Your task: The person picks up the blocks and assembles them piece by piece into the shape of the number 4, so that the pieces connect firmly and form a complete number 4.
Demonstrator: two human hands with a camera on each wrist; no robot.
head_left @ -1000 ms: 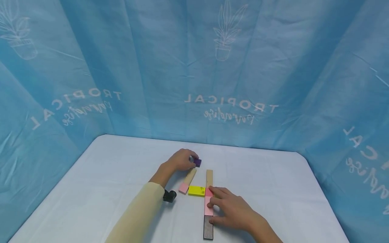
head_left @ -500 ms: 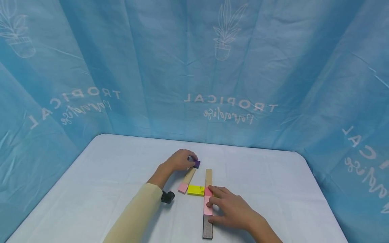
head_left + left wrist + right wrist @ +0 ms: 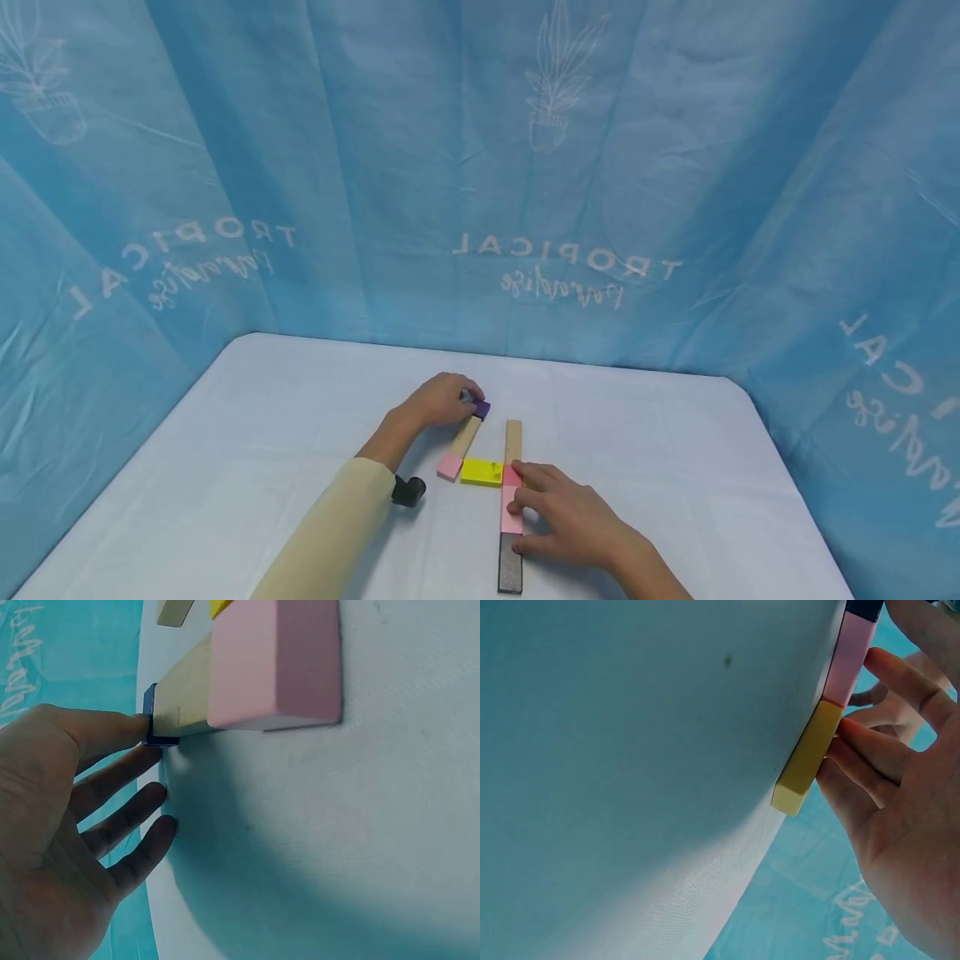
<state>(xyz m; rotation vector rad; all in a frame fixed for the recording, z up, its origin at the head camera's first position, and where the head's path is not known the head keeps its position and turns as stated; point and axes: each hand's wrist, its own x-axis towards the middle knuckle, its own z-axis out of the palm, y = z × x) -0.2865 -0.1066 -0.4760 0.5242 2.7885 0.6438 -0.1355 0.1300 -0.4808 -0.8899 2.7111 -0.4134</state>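
At the table's middle, my left hand (image 3: 442,402) pinches a small purple block (image 3: 482,409) between thumb and forefinger. In the left wrist view the purple block (image 3: 152,716) meets the far end of a plain wooden block (image 3: 184,690), and the other fingers spread loosely. A pink block (image 3: 450,467) adjoins the wooden one's near end. My right hand (image 3: 573,521) rests its fingertips on a straight column: a coral-red block (image 3: 512,476), a light pink block (image 3: 512,510) and a dark grey block (image 3: 510,563). A yellow block (image 3: 482,472) bridges the slanted row and the column.
Another plain wooden block (image 3: 513,439) forms the column's far end. A black wrist camera (image 3: 408,492) juts from the left sleeve, close to the table. The white table (image 3: 637,425) ends at a blue curtain (image 3: 375,208) behind and at both sides.
My left hand has drawn the purple block slightly nearer and leftward, against the slanted wooden block's end. The right hand keeps its place on the column.
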